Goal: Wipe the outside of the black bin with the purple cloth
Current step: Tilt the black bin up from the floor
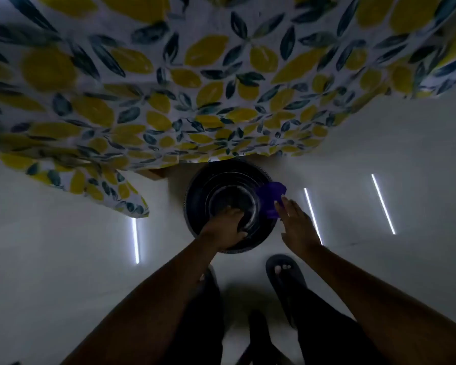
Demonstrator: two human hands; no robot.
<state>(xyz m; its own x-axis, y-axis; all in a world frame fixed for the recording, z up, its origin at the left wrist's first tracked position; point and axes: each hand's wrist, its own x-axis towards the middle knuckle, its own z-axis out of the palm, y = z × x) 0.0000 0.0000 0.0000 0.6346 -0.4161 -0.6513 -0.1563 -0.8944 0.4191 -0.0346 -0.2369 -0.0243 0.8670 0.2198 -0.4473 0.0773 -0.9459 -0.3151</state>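
The round black bin (216, 177) stands on the pale floor, seen from straight above, just in front of the table edge. My left hand (225, 227) grips the near rim of the bin, fingers curled inside it. The purple cloth (270, 197) lies against the bin's right outer side. My right hand (296, 222) is pressed flat on the cloth with fingers extended, holding it against the bin.
A table covered by a lemon-and-leaf patterned cloth (169, 88) overhangs the bin's far side; a wooden leg (156, 173) shows beneath. My sandalled foot (283, 272) stands close behind the bin. Light strips reflect on the glossy floor (379, 154).
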